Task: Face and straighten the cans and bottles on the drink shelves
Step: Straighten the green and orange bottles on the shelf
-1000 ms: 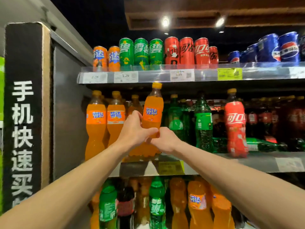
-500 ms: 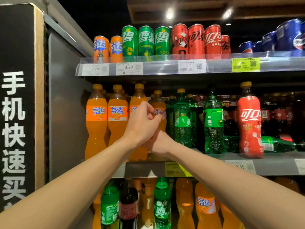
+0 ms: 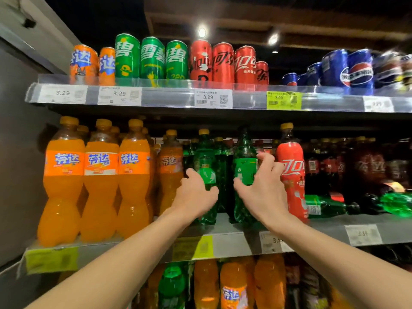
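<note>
While both hands reach into the green stretch of the middle shelf, the head view shows each one paired with its own upright Sprite bottle. Taking the red Coca-Cola bottle as the landmark: the right-hand Sprite bottle stands just left of it, and the right hand is at that bottle's waist, fingers curled round its right side (the fingertips nearly touch the Coca-Cola label). One place further left stands the second Sprite bottle, with the left hand against its lower left side, fingers bent toward it; I cannot tell whether that grip has closed.

Both bottles have their long axis vertical and lie straight ahead of the hands, just beyond the knuckles, so the coming move looks like a twist or a short pull toward the shelf edge. Neither label squarely faces out. Right of the Coca-Cola bottle, behind it, a fallen green bottle lies with its axis along the shelf; the right hand is the nearer one.
</note>
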`<state>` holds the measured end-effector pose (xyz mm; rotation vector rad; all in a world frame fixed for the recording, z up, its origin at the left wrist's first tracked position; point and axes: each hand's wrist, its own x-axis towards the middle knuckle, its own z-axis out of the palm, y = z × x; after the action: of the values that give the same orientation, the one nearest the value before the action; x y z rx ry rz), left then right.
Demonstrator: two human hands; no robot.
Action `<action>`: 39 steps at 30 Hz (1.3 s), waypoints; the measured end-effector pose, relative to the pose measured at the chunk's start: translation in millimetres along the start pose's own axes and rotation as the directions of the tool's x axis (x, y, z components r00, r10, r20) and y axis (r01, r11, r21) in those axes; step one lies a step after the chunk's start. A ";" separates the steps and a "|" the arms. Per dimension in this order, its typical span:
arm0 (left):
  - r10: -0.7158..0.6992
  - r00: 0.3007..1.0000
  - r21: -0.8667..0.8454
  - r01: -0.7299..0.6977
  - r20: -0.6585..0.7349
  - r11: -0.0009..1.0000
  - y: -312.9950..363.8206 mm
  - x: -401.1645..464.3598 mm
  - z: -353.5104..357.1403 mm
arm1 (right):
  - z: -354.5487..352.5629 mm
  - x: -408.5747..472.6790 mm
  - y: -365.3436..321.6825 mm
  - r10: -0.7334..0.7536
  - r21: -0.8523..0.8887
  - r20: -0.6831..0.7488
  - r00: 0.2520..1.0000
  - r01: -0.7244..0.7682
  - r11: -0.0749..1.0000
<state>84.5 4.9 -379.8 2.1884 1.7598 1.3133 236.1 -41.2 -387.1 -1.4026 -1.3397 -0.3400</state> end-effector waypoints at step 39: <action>0.056 0.997 0.065 -0.060 0.051 0.996 -17.9 -7.0 4.7 | 19.1 -3.8 8.3 0.076 -0.092 0.059 0.995 -0.070 0.993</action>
<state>73.4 7.7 -395.9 2.3027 1.7599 1.2177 233.1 -25.3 -400.9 -1.5447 -1.3337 -0.3136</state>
